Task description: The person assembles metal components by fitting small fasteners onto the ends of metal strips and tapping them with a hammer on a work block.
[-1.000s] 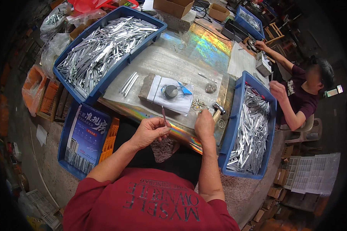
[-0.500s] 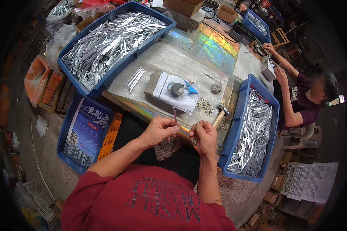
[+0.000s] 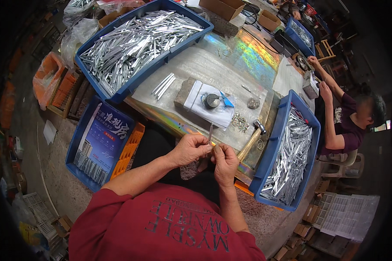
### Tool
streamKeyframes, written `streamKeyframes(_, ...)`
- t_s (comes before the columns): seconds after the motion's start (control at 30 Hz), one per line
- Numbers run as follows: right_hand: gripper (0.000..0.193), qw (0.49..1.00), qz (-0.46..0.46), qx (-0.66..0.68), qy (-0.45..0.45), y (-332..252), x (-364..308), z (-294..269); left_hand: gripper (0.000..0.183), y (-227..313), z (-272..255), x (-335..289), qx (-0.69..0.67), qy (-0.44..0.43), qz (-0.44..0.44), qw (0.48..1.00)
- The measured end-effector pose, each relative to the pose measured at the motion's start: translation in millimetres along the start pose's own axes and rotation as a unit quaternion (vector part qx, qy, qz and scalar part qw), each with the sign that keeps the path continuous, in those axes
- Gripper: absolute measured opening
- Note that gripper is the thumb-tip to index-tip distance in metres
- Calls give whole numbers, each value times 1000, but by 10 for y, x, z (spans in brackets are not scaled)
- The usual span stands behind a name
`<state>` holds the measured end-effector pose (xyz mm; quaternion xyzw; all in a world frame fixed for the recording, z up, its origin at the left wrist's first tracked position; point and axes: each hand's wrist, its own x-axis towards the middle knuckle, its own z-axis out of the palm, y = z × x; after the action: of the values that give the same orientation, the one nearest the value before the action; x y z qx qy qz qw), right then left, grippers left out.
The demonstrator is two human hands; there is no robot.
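My left hand (image 3: pixel 187 150) pinches a slim metal strip (image 3: pixel 210 132) that points up from the fingertips. Right beside it, my right hand (image 3: pixel 226 166) has its fingers pressed together at the strip's lower end; whatever is between them is too small to make out. Beyond my hands, a round dark metal piece (image 3: pixel 212 101) stands on a white-papered block (image 3: pixel 197 104). A small heap of tiny metal pins (image 3: pixel 240 123) lies to its right, near a hammer (image 3: pixel 250 142) with a wooden handle. Several silvery strips (image 3: pixel 164 86) lie apart on the table.
One blue bin (image 3: pixel 172 53) heaped with metal strips stands at the far left, another (image 3: pixel 316 145) at the right. A lower blue bin (image 3: pixel 68 158) holds a printed sheet. A stone-like lump (image 3: pixel 253 103) sits on the table. A co-worker (image 3: pixel 350 117) sits at the right.
My hands have come together, the right moving left to meet the strip in the left. The view has shifted, so the table sits slightly further right and lower.
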<state>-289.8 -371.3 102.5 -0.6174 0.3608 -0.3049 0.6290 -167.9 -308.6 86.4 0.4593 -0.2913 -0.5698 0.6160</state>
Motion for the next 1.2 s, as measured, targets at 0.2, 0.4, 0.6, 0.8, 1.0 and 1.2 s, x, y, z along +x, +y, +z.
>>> streamKeyframes(0.2, 15, 983, 95, 154, -22, -24, -9, 16, 11, 21, -13, 28, -142, 53, -1, 988)
streamKeyframes(0.4, 16, 955, 117, 274, 3, 15, -24, 100, 11, 4, 16, 21, -229, 96, 15, 969)
streamKeyframes(0.6, 16, 947, 125, 294, 18, 26, -21, 112, 11, -30, 49, 15, -240, 87, 15, 967)
streamKeyframes(0.8, 17, 945, 125, 300, 28, 29, -13, 129, 12, -44, 76, 29, -241, 100, 25, 965)
streamKeyframes(1.0, 17, 943, 132, 302, 32, 57, -14, 148, 12, -45, 83, 22, -262, 110, 24, 959)
streamKeyframes(1.2, 17, 935, 151, 320, 30, 104, -16, 135, 12, -58, 104, 10, -245, 122, 26, 961)
